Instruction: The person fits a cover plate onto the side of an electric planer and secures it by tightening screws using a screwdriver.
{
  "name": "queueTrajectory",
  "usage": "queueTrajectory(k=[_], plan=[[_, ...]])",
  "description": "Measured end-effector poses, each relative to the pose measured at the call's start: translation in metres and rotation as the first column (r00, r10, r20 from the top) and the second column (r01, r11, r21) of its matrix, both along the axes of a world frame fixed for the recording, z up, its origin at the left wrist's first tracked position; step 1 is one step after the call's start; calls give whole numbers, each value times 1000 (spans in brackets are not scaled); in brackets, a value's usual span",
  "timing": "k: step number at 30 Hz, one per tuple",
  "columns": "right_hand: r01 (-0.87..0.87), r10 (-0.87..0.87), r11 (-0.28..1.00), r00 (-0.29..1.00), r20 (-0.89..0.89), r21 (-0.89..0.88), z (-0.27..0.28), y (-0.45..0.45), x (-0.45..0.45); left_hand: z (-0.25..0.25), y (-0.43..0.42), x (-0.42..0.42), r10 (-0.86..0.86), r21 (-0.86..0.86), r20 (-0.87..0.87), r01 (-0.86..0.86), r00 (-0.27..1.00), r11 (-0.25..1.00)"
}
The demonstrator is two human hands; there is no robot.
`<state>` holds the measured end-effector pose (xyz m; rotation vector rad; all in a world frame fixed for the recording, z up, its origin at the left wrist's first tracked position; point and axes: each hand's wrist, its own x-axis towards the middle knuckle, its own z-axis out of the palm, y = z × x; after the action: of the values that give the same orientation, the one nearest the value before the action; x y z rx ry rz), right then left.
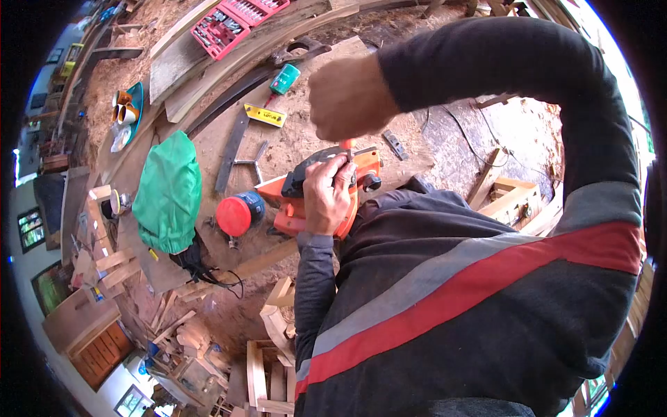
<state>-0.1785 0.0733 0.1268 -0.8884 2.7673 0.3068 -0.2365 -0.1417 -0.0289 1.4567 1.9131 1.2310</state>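
Note:
An orange and black power planer lies on the board in front of me. My left hand rests on it, its fingers pinched around a slim upright tool with an orange end, perhaps a screwdriver. My right hand is a closed fist just above that orange end, smeared by motion. Whatever the fist may hold is hidden. Close by on the left stands a blue can or jar with a red lid.
A square with a yellow stock, a green bottle and a small metal piece lie around. Further off are a green cloth bag, a red socket set and a teal tray with cups. Wooden frames stand at right.

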Motion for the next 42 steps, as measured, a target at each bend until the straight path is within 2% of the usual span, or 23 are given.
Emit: queueTrajectory(k=[2, 5, 7, 8, 12, 15, 17, 19, 21, 22, 23, 24, 26, 29, 30, 33, 35, 36, 37, 38, 39, 40, 42], plan=[[80, -79, 997, 997, -24, 8, 5, 16, 5, 1, -2, 0, 6, -9, 13, -6, 1000, 1000], [102, -164, 946, 970, -181, -307, 14, 33, 9, 0, -2, -1, -6, -67, 89, 13, 996, 998], [478, -380, 858, 836, 396, -188, 38, 37, 0, -2, 1, -2, -57, -69, 154, 68, 986, 995], [485, -387, 854, 834, 394, -187, 34, 37, 3, -7, 0, -1, -38, -67, 200, 53, 979, 996], [297, -292, 954, 952, 91, -50, -3, 36, 8, 0, 0, -2, -27, -58, 72, 31, 997, 998], [447, -349, 794, 890, 293, -413, -16, 41, 7, -5, 1, -4, -5, -61, 40, 8, 999, 998], [271, -261, 777, 960, 101, -568, -16, 42, 14, -6, 1, -8, -10, -77, 55, 14, 998, 997], [99, -166, 766, 985, -47, -635, -9, 40, 11, -1, 3, -10, -42, -119, 270, 77, 962, 990], [448, -379, 778, 894, 240, -440, -2, 38, 9, -1, 2, -5, -78, -113, 198, 102, 977, 988], [294, -276, 923, 955, 108, -247, -1, 36, 3, 3, 2, 1, -28, -119, 363, 76, 931, 990], [306, -288, 919, 952, 106, -249, -9, 39, 7, 5, 2, 4, 22, -135, 516, 56, 856, 989], [202, -231, 926, 971, -55, -318, -18, 41, 9, 0, 3, 0, -39, -126, 200, 65, 979, 990], [80, -169, 926, 962, -215, -368, -32, 48, 6, -9, 3, -3, -25, -114, 122, 40, 992, 993], [411, -329, 807, 909, 256, -424, -21, 45, 0, -6, 3, -2, 7, -69, 50, -4, 999, 998], [317, -293, 749, 946, 139, -582, -11, 44, 12, -7, 3, -3, 0, -65, 49, 3, 999, 998], [265, -194, 675, 964, 181, -688, -3, 48, 6, -9, 4, -6, -12, -57, 36, 14, 999, 998], [504, -382, 754, 858, 345, -420, -1, 47, 2, -5, 5, -5, -67, -125, 198, 93, 978, 988], [511, -390, 750, 855, 343, -420, -8, 49, 3, -2, 5, 6, 6, -58, 578, 33, 816, 998], [309, -297, 884, 951, 91, -349, -18, 50, 4, -2, 4, 8, -1, -58, 576, 42, 817, 997], [112, -146, 970, 978, -149, -216, -27, 53, 4, -4, 1, 9, 23, -65, 490, 9, 871, 998], [114, -148, 969, 978, -150, -217, -26, 49, 6, -7, 0, 9, 52, -66, 400, -29, 915, 997], [204, -237, 943, 966, -102, -262, -25, 44, 7, -13, 1, 5, 23, -31, 150, -19, 988, 999], [284, -311, 910, 949, -46, -300, -23, 40, 9, -10, 1, 1, 38, -86, 125, -28, 991, 996]])
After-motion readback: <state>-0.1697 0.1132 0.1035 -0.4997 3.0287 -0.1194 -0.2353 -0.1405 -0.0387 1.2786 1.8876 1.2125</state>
